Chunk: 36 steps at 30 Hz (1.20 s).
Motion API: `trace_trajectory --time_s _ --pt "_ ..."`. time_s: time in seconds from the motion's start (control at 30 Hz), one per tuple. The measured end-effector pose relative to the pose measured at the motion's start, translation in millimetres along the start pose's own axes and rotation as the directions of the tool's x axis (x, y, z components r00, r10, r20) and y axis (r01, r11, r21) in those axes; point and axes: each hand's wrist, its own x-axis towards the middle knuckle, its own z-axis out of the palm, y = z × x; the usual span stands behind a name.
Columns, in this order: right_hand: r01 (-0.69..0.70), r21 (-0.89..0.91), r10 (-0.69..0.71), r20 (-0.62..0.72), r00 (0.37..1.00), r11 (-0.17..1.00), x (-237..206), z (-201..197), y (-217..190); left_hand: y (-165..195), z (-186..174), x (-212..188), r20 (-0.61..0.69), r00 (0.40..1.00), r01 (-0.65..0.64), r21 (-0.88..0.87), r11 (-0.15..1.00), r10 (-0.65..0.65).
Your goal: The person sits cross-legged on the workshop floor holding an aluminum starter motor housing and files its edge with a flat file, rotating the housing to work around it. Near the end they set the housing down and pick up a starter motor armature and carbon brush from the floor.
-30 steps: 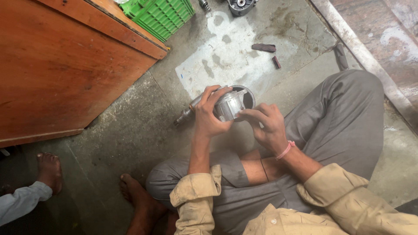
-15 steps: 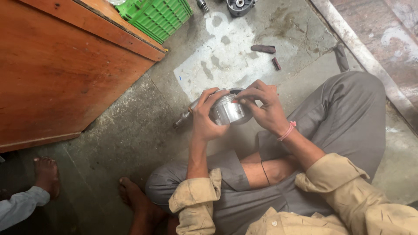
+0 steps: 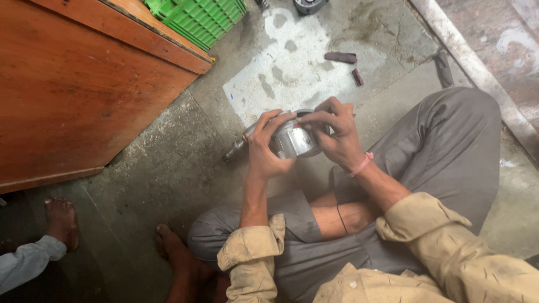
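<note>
A shiny metal cylinder (image 3: 295, 140) is gripped by the left hand (image 3: 265, 148) at 9 o'clock. The right hand (image 3: 337, 137), formerly at 3 o'clock, has been moved over its top, fingers closed on it.

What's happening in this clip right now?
A person sits cross-legged on a concrete floor, holding a shiny metal cylinder part in both hands. The left hand grips its side; the right hand has fingers on its top rim. A green crate and another person's foot are nearby.

Floor: stained grey concrete floor (image 3: 168, 163) under me, one pale patch ahead.
Furniture: my left has an orange-brown wooden cabinet (image 3: 73, 84).
</note>
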Motion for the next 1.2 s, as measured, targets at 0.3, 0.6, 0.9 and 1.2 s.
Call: trace_trajectory --time_s 0.3,0.6,0.9,1.2 --pt "0.013 -0.048 -0.01 0.062 0.998 0.999 -2 -4 -3 2 -1 1 -0.008 1.0 -0.009 0.019 1.0 0.01" --pt "0.023 -0.083 -0.016 0.078 0.997 0.996 -4 -6 -1 2 -1 3 -0.028 0.999 -0.043 0.038 0.998 0.044" --pt "0.015 -0.101 -0.003 0.117 0.993 0.995 -3 -5 7 1 -1 3 -0.016 0.999 -0.03 0.001 1.0 0.03" --pt "0.046 -0.122 -0.037 0.075 0.997 0.991 -4 -5 4 0 -1 2 -0.031 0.999 -0.03 0.005 1.0 0.03"
